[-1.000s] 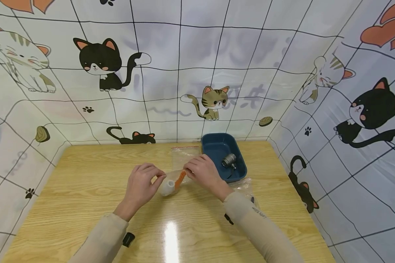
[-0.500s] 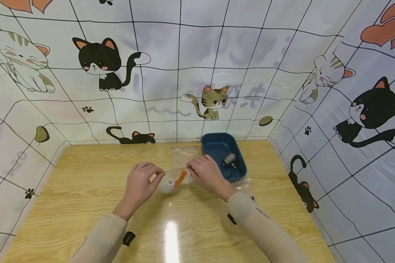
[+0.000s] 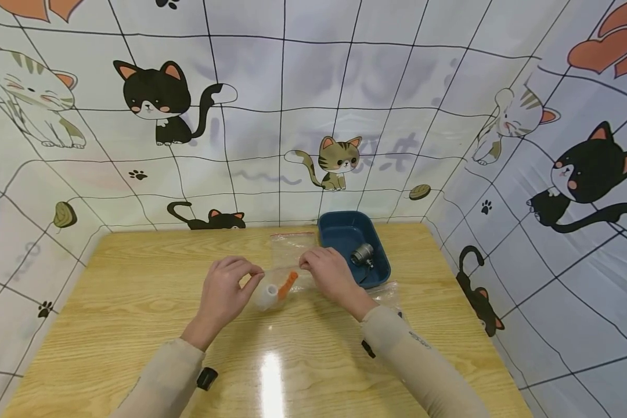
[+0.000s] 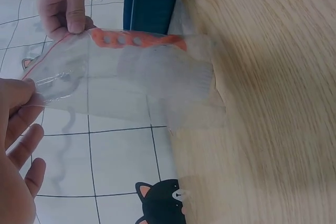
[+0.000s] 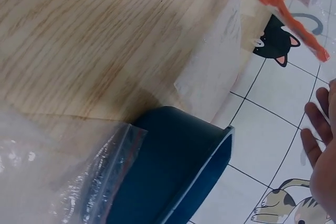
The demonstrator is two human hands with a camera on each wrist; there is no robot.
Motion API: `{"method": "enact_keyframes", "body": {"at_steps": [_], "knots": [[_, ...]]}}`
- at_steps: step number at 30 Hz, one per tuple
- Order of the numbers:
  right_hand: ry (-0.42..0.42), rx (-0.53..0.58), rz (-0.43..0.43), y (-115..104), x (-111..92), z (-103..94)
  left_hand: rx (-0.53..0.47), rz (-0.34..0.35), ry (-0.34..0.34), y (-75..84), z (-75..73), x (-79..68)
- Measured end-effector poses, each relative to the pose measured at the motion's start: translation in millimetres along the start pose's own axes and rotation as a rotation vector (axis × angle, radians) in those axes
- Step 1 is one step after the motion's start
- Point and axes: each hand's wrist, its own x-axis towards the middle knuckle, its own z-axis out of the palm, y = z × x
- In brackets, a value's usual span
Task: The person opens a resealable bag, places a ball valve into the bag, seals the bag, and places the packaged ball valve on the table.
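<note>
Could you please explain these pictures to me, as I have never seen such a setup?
There is no machine: a person is working bare-handed. The wide view comes from a head-worn camera; the close views come from a camera on each wrist. The left hand and right hand pinch the red-lined end of a clear bag, which holds an orange piece and a whitish piece. On the wooden table are a blue tray containing a grey metallic-looking part, and other clear bags.

Head looks down; 2 nearer wrist views share orange part [image 3: 288, 285].
</note>
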Motion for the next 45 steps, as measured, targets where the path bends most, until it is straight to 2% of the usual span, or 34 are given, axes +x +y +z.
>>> {"method": "enact_keyframes", "body": {"at_steps": [3,10,14,17,24,34,39,45], "knots": [[-0.04,0.115,0.02,-0.6,-1.5,-0.3,-0.004,-0.009,0.006,1.9,-1.9,2.2],[-0.249,0.447,0.115,-3.8,-4.5,14.5,-0.008,-0.02,0.004,1.9,-4.8,2.2],[-0.264,0.669,0.123,-7.6,-4.0,24.1,-0.037,-0.029,0.024,-1.2,-5.7,1.2],[-0.252,0.771,0.127,-10.9,-4.6,24.9,-0.046,-0.061,0.052,-5.4,-7.9,0.7],[-0.269,0.797,0.191,-14.2,-6.1,18.3,-0.011,-0.127,0.03,-15.2,-11.9,-5.0],[-0.363,0.795,0.216,-13.0,-7.6,2.7,-0.014,-0.137,-0.121,-18.7,-7.4,-10.0],[-0.428,0.767,0.178,-3.4,-13.8,-5.0,-0.031,-0.161,-0.142,-18.7,-5.2,-12.4],[-0.523,0.808,0.21,11.9,-33.5,-11.7,-0.03,-0.178,-0.146,-19.5,-4.7,-16.7]]}}
